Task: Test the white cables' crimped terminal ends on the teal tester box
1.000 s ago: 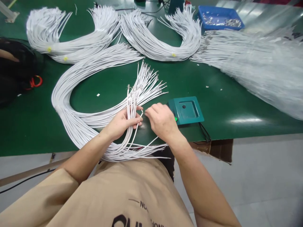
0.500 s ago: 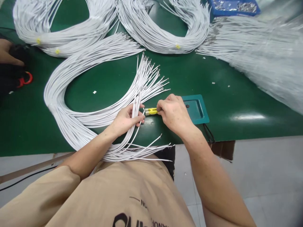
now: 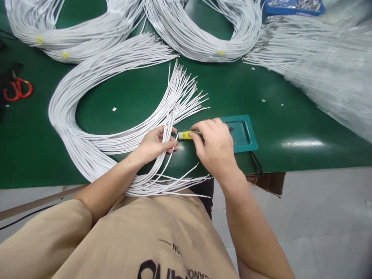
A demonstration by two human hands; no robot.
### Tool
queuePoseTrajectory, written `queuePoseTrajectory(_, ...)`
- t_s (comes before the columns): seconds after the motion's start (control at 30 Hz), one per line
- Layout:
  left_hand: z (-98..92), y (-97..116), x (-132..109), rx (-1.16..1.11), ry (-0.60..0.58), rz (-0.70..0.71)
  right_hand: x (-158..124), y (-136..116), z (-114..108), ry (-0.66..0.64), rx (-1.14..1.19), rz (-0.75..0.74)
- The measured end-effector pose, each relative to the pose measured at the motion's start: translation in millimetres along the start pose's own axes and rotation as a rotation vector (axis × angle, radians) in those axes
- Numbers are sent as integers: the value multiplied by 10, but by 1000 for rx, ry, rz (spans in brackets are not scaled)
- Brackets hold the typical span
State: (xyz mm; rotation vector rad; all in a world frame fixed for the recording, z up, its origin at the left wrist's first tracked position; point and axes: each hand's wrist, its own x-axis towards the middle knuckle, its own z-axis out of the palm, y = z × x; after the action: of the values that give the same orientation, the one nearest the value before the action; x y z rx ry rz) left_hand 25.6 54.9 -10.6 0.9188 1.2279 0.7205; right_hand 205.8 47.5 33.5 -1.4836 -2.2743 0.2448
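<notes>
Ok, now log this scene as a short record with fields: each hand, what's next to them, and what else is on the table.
surface: green table
left: left hand closed on a bunch of white wires
right: right hand pinches a yellow piece close to a wire end at the left fingers
beside right hand: teal box, partly hidden by the hand
left edge: red scissors
far side: tied wire bundles, blue tray
</notes>
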Motion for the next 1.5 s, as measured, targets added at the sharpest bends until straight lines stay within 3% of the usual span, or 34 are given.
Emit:
queuePoseTrajectory(0.07, -33, 14, -20, 7, 5, 12, -104, -156, 51, 3, 43, -24)
queuePoseTrajectory(0.27, -129, 64, -132, -11, -9, 105, -395, -542, 328, -154, 64, -262)
queuePoseTrajectory(0.4, -151, 94, -203, -70, -29, 68, -485, -622, 426, -169, -4, -327)
queuePoseTrajectory(0.57, -161, 134, -251, -66, 11, 113, -525, -647, 398, -183, 14, -346)
queuePoseTrajectory(0.8, -139, 185, -258, -220, 3, -16, -667, -655, 397, -227, 32, -247)
queuePoseTrajectory(0.93, -130, 163, -289, -216, 6, 9, -724, -626, 286, -452, 3, -53)
queuePoseTrajectory(1.03, -112, 125, -316, -137, 5, 75, -578, -551, 72, -574, 76, 75)
queuePoseTrajectory(1.1, -87, 95, -332, -107, 16, 134, -403, -475, -46, -345, 193, 302)
queuePoseTrajectory(1.2, -38, 62, -359, -79, -8, 174, -158, -355, -60, -44, 578, 398)
queuePoseTrajectory(1.37, 18, 50, -386, -94, -84, 137, -42, -279, 155, -41, 1063, 414)
queuePoseTrajectory(1.5, 25, 26, -346, -137, -30, 201, -100, -317, 211, 7, 1125, 499)
